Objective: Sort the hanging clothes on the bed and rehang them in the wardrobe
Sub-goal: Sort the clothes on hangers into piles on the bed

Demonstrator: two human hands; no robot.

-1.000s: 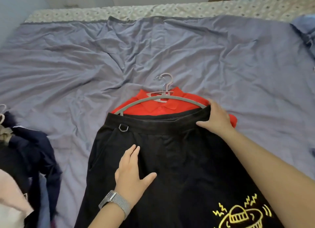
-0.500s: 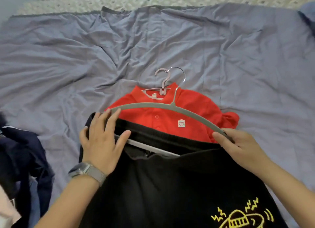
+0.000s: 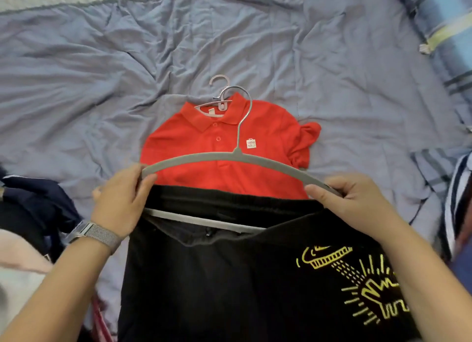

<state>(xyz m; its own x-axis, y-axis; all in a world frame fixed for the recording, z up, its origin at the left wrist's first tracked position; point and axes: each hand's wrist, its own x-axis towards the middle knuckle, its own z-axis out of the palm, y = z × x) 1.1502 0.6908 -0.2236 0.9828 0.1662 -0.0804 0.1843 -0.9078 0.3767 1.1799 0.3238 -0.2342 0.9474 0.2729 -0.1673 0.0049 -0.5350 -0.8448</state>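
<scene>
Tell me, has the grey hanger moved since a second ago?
Yes. The grey hanger has slid toward the person, off the red shirt's collar and down across its chest.

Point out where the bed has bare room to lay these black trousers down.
Bare sheet spreads left of the red shirt and beyond it. More lies between the shirt and the striped pillow. The near-left corner is crowded with dark clothes.

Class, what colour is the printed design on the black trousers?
Yellow: the printed design on the black trousers, clearest in the head view.
</scene>
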